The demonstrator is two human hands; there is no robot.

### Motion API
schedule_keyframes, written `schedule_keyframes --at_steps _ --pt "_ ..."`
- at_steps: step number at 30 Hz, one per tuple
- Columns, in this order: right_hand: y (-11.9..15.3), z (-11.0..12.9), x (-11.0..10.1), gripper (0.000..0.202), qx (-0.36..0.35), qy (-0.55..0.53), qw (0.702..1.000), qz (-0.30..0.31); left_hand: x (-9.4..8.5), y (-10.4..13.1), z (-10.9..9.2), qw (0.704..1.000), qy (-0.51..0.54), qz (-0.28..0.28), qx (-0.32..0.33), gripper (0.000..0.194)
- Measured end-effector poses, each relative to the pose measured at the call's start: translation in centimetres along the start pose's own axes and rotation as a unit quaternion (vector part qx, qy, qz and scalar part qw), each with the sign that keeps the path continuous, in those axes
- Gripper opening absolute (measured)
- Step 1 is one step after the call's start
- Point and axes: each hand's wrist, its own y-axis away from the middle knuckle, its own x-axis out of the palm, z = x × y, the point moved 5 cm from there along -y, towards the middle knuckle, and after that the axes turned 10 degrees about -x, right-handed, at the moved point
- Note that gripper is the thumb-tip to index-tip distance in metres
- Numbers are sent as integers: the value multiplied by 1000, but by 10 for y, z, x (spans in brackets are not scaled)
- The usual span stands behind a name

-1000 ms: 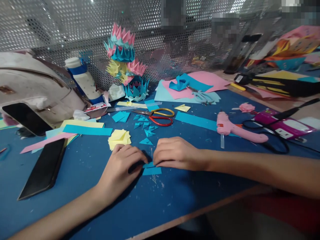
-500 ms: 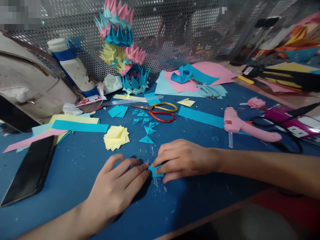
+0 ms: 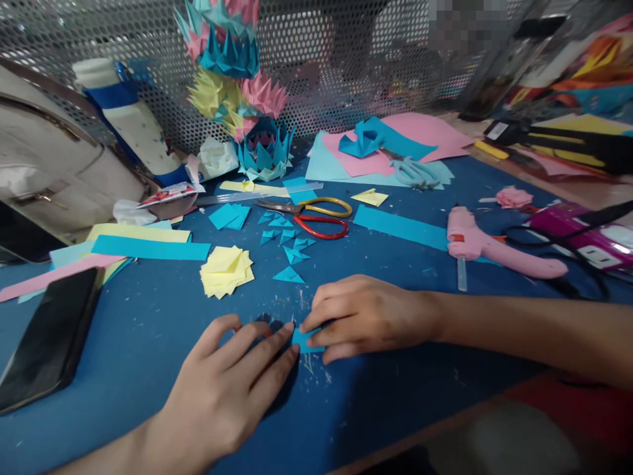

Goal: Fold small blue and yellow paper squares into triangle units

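Note:
A small piece of blue paper (image 3: 307,340) lies flat on the table, partly covered by fingers. My right hand (image 3: 368,316) bends over its right side, with the fingertips closed down on it. My left hand (image 3: 232,379) rests to the left, its fingers stretched and apart. Two of its fingertips touch the paper's left edge. Just beyond the hands lie several small folded blue paper triangles (image 3: 289,274). A pile of yellow paper squares (image 3: 226,270) sits left of them. Scissors (image 3: 321,218) with one yellow and one red handle lie open behind the triangles.
A black phone (image 3: 52,336) and paper strips (image 3: 151,247) lie at left. On the right are a pink glue gun (image 3: 504,247) and a purple power strip (image 3: 583,241). A folded-paper tower (image 3: 230,99), a bottle (image 3: 131,122) and a bag (image 3: 64,165) stand behind.
The view has shifted slightly. Both hands stay at the blue paper, with the left fingers spread a little wider. Nothing was picked up or let go.

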Motion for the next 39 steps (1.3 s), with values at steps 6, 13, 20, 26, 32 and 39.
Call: schedule_keyframes --at_steps 6,13,20,26,32,39 --pt "0 -1 1 22 4 -2 1000 10 2 1 0 1000 5 12 0 39" --pt "-3 2 -1 29 17 60 998 27 0 -6 -2 999 8 48 -2 39" --pt "-4 7 5 35 13 170 982 81 -1 -8 -3 994 35 103 14 35" --pt "-12 -1 18 32 31 148 983 104 1 -7 -1 989 48 138 7 36" --pt "-21 4 11 29 27 147 977 149 -2 -9 -1 987 65 148 2 35" --pt "-15 11 -18 24 90 121 944 295 -2 -9 5 980 109 161 -32 35"
